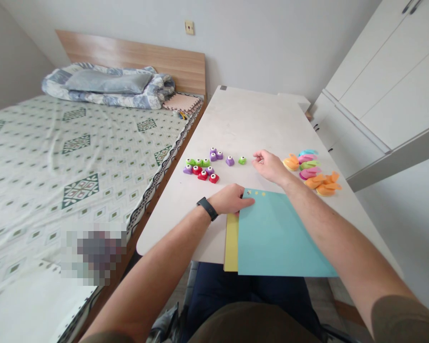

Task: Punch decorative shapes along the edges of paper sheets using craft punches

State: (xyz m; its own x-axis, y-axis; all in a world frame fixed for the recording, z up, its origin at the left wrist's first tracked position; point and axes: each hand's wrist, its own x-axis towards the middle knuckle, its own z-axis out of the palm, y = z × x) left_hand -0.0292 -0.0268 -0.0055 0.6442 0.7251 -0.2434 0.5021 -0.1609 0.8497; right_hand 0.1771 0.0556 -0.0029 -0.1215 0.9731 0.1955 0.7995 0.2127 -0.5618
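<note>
**Status report: no grip held by either hand**

From my remote station I log the following on the head camera. The left hand (230,199) lies open and flat, its fingers resting over the upper left corner of the teal sheet (279,236); I see no grip. A black watch (207,208) sits on that wrist. The right hand (270,166) is open with the fingers loosely curled, gripping nothing. It is at the 12 o'clock side of the teal sheet. I cannot confirm whether it touches the bench (236,124).

The teal sheet lies on the near part of the bench and overhangs its front edge, with a yellow sheet (231,243) showing along its 9 o'clock side. A row of small yellow cut-outs (256,193) sits on the teal sheet near its top edge.

At 11 o'clock from the teal sheet stands a cluster of small craft punches (200,166) in purple, green and red. At 1 o'clock, just beside the right hand, lie larger craft punches (309,171) in orange, pink, green and blue.

A bed (75,166) runs along the bench at 9 o'clock, with a folded quilt (107,85) at its far end. White cabinets (379,81) stand at 2 o'clock.
</note>
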